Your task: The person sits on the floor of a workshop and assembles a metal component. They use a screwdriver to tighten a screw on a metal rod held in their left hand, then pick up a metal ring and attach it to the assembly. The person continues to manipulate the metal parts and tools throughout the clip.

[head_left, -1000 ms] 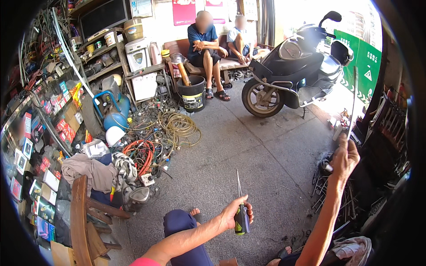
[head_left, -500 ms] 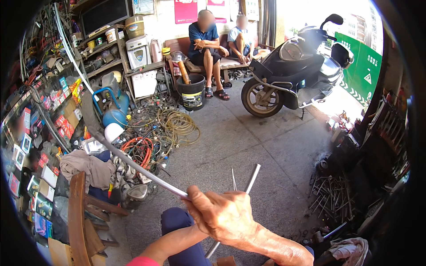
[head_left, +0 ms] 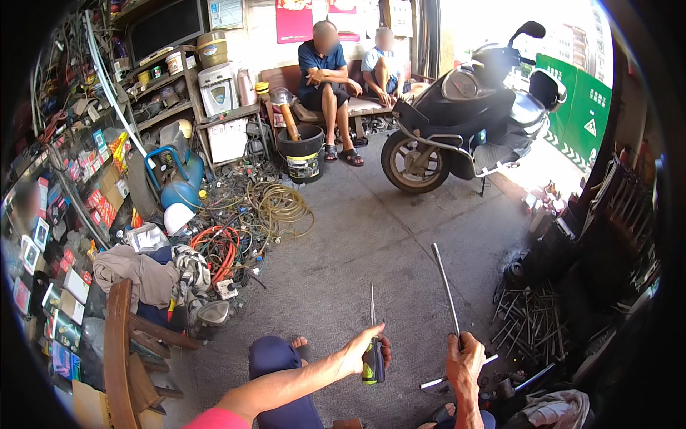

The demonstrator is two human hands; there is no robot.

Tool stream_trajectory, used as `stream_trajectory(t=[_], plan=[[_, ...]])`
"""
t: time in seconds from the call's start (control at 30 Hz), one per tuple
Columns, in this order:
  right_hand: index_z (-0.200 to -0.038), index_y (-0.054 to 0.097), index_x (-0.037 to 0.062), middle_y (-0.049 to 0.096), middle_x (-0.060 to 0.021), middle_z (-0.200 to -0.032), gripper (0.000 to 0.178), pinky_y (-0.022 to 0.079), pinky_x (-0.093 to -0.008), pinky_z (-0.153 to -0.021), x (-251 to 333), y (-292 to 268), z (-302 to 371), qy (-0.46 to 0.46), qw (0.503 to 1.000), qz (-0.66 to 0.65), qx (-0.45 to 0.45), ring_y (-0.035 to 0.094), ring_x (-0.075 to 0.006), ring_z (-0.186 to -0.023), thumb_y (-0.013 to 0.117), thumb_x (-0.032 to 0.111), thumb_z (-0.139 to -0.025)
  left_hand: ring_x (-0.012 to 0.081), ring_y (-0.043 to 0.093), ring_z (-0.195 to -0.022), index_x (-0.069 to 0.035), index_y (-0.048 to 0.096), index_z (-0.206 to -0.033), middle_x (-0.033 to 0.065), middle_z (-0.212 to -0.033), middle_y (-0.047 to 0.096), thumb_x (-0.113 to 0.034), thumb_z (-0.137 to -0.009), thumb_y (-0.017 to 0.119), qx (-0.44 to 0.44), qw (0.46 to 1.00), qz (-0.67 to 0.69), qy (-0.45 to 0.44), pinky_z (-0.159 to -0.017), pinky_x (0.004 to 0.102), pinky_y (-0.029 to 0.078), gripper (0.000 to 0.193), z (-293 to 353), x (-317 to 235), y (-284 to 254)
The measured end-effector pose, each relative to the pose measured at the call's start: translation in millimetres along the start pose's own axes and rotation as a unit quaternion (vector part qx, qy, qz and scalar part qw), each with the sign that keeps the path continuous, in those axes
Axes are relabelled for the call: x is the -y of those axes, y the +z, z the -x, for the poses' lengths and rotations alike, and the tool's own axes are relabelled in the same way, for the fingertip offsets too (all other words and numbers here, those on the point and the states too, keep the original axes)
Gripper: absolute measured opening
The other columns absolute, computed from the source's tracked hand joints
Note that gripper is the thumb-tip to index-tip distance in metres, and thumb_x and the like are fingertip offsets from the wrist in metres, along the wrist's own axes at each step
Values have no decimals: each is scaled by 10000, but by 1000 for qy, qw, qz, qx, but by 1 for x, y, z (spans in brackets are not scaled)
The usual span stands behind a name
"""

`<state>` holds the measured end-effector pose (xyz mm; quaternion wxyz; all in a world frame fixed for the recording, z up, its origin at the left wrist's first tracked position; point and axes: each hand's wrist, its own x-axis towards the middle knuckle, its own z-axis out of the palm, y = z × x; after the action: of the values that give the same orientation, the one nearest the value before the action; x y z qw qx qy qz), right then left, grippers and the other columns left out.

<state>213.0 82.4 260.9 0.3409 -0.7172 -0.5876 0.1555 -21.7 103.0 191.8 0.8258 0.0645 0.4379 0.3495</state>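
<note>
The left hand (head_left: pixel 361 352) grips a black-and-green-handled tool (head_left: pixel 373 362), its thin metal spike (head_left: pixel 372 307) pointing up; beside it, the right hand (head_left: pixel 466 359) holds a slim grey metal rod (head_left: pixel 446 289), tilted upward. Beyond stands a black scooter (head_left: pixel 466 123).

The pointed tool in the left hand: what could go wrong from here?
The pointed tool stands tip up and uncovered in the left hand, so it might prick the right hand if the two came together. The metal rod juts well beyond the right fist, so a careless swing could knock the other hand or the tool. Bare toes show on the floor below; anything dropped might hurt them.
</note>
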Motion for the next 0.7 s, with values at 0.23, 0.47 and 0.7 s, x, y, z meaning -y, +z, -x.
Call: stream_trajectory(t=[0.23,0.47,0.7], plan=[[-711,612,53,599,-153,-555,226,478,-450,-532,-12,-5,5,-62,991,110,-39,620,-358,-525,689,222,-841,232,646,-649,-44,579,-871,102,-720,627,-451,-952,568,-7,999,3,-32,-589,398,568,415,-16,9,6],[-656,560,68,590,-165,-546,266,495,-463,-544,-11,5,11,-108,987,118,-3,624,-372,-538,721,235,-787,240,648,-647,-38,584,-842,105,-704,627,-456,-943,582,-10,999,-14,-34,-593,400,566,430,-16,11,4],[-641,557,79,597,-148,-545,284,498,-459,-543,-9,16,15,-135,983,122,16,627,-361,-528,713,264,-789,255,652,-663,-32,586,-861,113,-716,632,-445,-950,573,-17,999,-10,-35,-610,413,569,423,-13,9,3]])
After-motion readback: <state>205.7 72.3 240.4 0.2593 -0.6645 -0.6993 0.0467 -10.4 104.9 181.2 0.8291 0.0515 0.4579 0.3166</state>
